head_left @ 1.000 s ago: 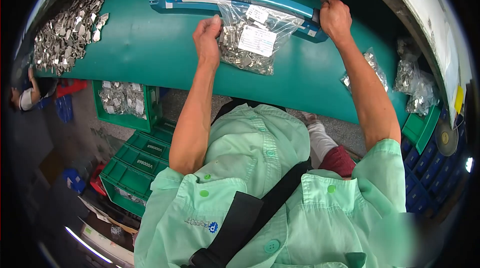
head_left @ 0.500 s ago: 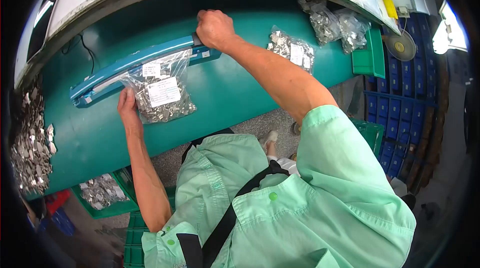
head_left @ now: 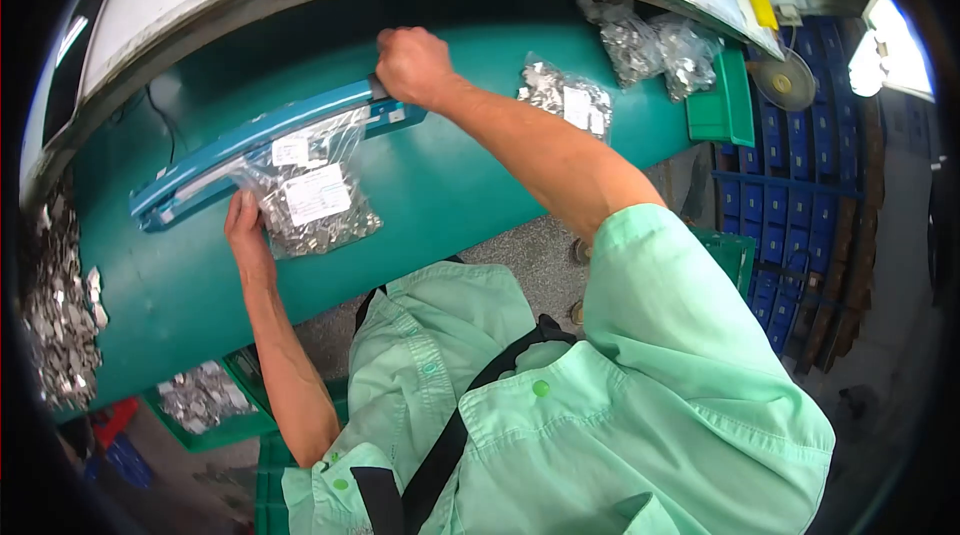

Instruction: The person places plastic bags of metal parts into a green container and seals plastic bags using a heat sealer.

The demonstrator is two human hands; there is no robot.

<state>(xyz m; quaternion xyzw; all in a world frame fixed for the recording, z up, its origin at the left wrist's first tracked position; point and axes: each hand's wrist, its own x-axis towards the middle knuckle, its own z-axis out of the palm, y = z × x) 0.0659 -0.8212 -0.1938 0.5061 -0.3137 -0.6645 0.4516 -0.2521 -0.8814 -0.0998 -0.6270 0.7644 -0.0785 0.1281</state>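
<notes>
A long blue bag sealer lies at a slant on the green worktable, its arm down over the top of a clear plastic bag. Small metal parts fill the bag, and two white paper labels show on it. My right hand is closed in a fist round the dark end of the sealer's arm. At the bag's upper left edge, my left hand pinches the plastic, its fingers partly behind the film.
Loose metal parts are heaped at the table's left end. Another labelled bag lies beyond my right forearm, with more filled bags and a green bin farther right. A green crate of metal pieces sits below the table edge.
The whole view has shifted slightly, so the table and its things appear a little farther left. Both hands keep their places on the sealer and the bag.
</notes>
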